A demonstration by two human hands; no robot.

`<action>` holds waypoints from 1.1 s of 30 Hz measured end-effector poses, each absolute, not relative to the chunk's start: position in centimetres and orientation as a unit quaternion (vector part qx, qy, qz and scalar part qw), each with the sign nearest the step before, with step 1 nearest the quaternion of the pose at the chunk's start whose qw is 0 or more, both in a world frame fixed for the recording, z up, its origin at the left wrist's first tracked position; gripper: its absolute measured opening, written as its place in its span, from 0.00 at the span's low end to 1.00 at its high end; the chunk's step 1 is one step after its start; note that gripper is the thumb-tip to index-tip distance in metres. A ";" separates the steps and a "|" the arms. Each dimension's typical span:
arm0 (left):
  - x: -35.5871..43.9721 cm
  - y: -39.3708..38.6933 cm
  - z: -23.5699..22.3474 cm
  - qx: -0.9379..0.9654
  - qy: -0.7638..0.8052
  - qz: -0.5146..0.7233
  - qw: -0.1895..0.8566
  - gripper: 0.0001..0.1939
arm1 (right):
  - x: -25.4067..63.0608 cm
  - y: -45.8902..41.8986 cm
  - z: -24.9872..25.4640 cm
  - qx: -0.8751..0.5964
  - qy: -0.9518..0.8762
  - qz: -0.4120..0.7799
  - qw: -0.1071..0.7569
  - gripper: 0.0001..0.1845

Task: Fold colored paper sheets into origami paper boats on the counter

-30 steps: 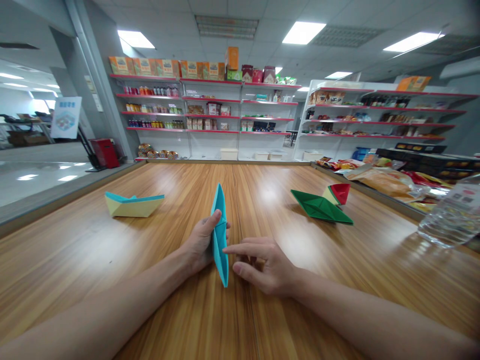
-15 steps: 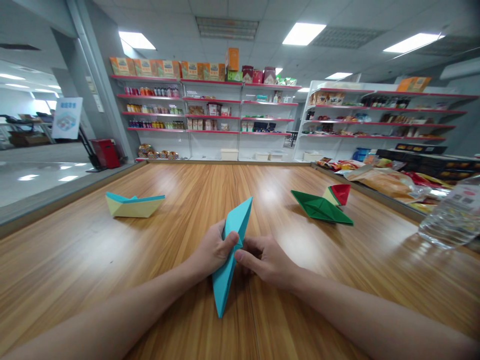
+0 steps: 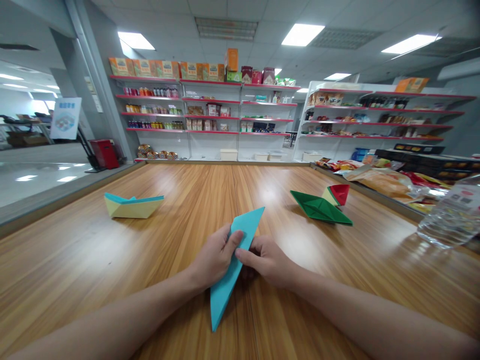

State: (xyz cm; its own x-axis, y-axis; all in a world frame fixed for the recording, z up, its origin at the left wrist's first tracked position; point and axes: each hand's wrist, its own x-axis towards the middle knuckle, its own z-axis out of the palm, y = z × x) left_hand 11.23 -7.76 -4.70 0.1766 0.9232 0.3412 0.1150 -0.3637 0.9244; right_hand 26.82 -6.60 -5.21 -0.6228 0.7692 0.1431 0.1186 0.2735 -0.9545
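A light-blue folded paper boat (image 3: 229, 282) is held at a slant above the near part of the wooden table (image 3: 180, 200), its far tip leaning right. My left hand (image 3: 215, 255) grips its left side, thumb pressed on the upper face. On the right edge, my right hand (image 3: 268, 260) pinches the paper between thumb and fingers; some fingertips are hidden behind it. To the left rests a yellow paper boat with a blue rim (image 3: 133, 207). A green paper boat (image 3: 322, 207) lies at the right, touching or close to a red and yellow folded paper piece (image 3: 337, 195).
A clear plastic bottle (image 3: 452, 212) is at the right, beside packaged snacks (image 3: 386, 182). A raised rim (image 3: 48, 207) runs along the table's left side. Stocked shelves (image 3: 210, 117) stand beyond the far edge.
The light-blue paper boat has tilted further right at its far end and turned a broader, flatter face up. Both hands keep hold of it, with small shifts.
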 end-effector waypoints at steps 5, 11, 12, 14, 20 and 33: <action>11.3 -7.7 -4.5 0.627 0.412 0.488 0.446 0.24 | 26.8 -6.8 -4.9 -0.258 -0.719 0.580 0.282 0.26; 11.4 -7.6 -4.4 0.621 0.420 0.464 0.471 0.29 | 26.8 -7.5 -4.4 -0.243 -0.712 0.608 0.253 0.27; 11.4 -7.6 -4.4 0.623 0.422 0.457 0.475 0.30 | 26.8 -7.7 -4.4 -0.242 -0.709 0.613 0.251 0.27; 11.5 -7.7 -4.4 0.626 0.422 0.445 0.482 0.30 | 26.8 -8.0 -4.2 -0.243 -0.704 0.618 0.250 0.27; 11.4 -7.4 -4.8 0.595 0.421 0.486 0.483 0.27 | 26.5 -8.0 -4.4 -0.287 -0.721 0.568 0.274 0.29; 10.4 -6.8 -4.1 0.344 0.419 0.508 0.669 0.21 | 30.4 -2.6 -1.3 -0.587 -0.754 -0.045 0.293 0.11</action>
